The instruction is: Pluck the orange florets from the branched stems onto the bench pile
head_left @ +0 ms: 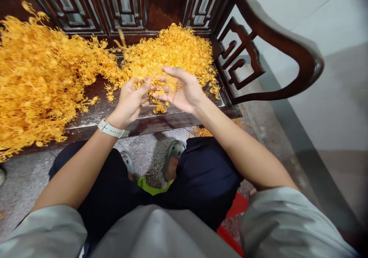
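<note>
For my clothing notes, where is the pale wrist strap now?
In the head view, left of centre, the pale wrist strap is around the left wrist, just below the left hand.

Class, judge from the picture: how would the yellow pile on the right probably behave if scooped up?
The pile is probably light for its bulk, being made of thin, spidery sprigs. It may shed bits, as loose sprigs lie on the bench. It would likely tangle, since the curled tips overlap.

Heaped yellow sprigs [175, 45] on dark bench [99, 110]
</note>
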Available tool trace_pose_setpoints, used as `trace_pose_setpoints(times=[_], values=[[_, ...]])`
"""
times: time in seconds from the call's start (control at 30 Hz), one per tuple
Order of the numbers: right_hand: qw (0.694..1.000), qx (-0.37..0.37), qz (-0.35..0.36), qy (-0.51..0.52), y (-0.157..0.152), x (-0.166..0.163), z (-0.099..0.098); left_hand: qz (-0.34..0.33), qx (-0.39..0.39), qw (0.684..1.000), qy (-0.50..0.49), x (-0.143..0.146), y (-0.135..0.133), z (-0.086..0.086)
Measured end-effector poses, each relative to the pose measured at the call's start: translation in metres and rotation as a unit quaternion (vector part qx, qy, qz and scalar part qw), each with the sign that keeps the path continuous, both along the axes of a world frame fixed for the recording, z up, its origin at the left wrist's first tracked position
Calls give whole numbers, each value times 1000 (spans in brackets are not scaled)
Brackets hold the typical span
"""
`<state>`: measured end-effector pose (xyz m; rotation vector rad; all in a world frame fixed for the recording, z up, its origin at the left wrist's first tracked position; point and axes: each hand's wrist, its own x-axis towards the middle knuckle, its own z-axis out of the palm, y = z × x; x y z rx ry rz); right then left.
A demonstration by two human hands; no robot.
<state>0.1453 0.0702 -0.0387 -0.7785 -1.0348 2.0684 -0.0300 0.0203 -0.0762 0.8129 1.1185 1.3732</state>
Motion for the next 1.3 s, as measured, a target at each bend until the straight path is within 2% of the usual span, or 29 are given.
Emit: trace_pose_setpoints(times=[0.1, 0.23, 0.4, 0.6, 0.7, 0.83, 0.93, 1.13, 1.3], values=[[999, 29, -8, -13, -5, -2, 2, 46, 13, 999, 11, 1, 1, -3], [997, 46, -51, -20, -3, -7, -7, 25, 13, 1000, 6, 5, 0, -4], [999, 19, -31, 1, 3, -10, -13, -65, -18, 998, -15, 8, -5, 7], [996, 25, 27, -81, 0, -11, -7, -205, -76, 975, -42, -2, -7, 17], [995, 25, 16, -93, 1, -9, -3, -235, -98, 967, -24, -1, -12, 22], [993, 65, -33, -96, 7, -4, 0, -239, -91, 967, 10, 9, -21, 30], [982, 105, -89, -126, 17, -2, -5, -225, -69, 972, 21, 15, -24, 32], [947, 219, -159, -175, 47, 5, -36, -157, -25, 984, 86, 9, -23, 25], [927, 263, -178, -197, 58, 2, -55, -104, -38, 989, 93, 20, -24, 24]])
